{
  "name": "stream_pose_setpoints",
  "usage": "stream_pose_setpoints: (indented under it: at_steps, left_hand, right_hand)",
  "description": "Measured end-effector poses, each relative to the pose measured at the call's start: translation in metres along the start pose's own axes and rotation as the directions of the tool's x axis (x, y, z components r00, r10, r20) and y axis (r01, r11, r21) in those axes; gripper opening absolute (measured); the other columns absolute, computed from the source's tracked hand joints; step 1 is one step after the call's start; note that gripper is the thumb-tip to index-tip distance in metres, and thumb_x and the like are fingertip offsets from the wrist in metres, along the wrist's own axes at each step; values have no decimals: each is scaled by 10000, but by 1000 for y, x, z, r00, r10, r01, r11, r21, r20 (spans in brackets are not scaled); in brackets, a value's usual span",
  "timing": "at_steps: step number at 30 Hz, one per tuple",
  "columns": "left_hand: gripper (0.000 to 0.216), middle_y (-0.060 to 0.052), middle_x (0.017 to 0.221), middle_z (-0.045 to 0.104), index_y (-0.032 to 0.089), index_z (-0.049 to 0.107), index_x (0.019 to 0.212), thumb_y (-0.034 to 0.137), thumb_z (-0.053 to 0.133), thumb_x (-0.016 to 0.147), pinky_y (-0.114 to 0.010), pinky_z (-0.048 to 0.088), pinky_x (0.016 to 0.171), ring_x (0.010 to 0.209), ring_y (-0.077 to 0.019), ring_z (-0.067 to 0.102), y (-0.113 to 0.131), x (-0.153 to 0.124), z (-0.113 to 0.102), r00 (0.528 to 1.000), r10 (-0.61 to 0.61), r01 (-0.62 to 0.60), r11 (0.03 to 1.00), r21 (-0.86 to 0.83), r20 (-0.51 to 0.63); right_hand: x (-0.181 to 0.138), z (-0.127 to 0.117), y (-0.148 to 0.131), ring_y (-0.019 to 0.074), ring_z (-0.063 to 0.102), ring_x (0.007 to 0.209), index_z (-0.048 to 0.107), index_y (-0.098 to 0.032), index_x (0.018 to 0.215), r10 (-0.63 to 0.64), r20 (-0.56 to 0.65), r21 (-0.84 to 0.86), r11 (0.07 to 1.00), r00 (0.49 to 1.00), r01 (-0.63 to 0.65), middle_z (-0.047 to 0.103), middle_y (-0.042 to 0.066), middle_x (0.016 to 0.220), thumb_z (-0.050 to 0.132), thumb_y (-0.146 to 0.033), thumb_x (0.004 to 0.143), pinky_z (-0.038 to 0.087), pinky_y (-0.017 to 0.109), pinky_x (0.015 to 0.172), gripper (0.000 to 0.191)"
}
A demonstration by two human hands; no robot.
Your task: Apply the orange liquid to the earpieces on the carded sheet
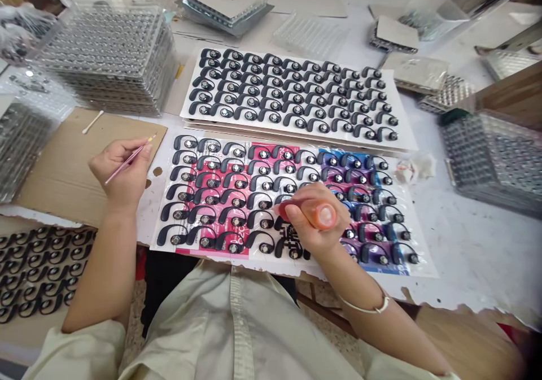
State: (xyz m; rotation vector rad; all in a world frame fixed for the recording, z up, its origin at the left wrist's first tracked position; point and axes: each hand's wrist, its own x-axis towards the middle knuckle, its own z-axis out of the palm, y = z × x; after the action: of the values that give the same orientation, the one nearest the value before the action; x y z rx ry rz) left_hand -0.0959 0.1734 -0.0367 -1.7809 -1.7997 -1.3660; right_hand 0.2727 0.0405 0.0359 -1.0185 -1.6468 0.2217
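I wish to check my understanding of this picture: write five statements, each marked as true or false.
1. The left hand holds a thin pink stick. True.
2. The right hand holds an orange bottle. True.
3. A cotton swab lies on the brown cardboard. True.
4. The orange bottle is over the brown cardboard. False: it is over the printed sheet.
5. The printed sheet carries loose coins. False: it carries rows of black hooks.

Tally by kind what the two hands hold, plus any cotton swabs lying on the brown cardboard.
Pink stick, in the left hand: 1
Orange item, in the right hand: 1
Cotton swab, on the brown cardboard: 1
Total: 3
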Motion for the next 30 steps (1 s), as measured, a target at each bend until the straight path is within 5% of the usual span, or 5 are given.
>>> stream_pose_setpoints:
  at_steps: [8,12,18,30]
  left_hand:
    - [598,30,704,699,100,670,899,667,636,715,-258,538,571,555,-54,569,4,0,-2,995,-63,61,998,24,76]
    - [638,41,613,657,63,666,780,662,452,830,-251,525,550,486,-19,528,30,6,-14,980,-179,179,984,17,90]
    - [278,-20,803,717,178,723,989,373,685,794,-216,548,544,550,-79,600,69,2,-49,929,-267,319,930,-185,257]
    - [235,-29,784,717,150,730,942,293,707,757,-210,538,519,560,-93,599,73,4,-52,914,-305,360,913,-190,268]
  right_hand:
    - [-3,1,2,145,547,613,585,-201,804,23,15,3,1000,1000,-23,585,1,674,699,-181,718,473,319,569,143]
    - [-3,1,2,145,549,602,579,-200,778,19,24,3,1000,1000,-19,583,3,674,692,-203,727,475,317,557,124]
    - [-4,1,0,152,556,601,589,-197,790,22,31,-35,999,999,-21,589,13,677,683,-256,746,480,328,562,119]
    - [-1,4,-3,152,556,598,589,-204,820,-22,30,-30,999,999,23,581,8,668,676,-246,756,476,318,540,116]
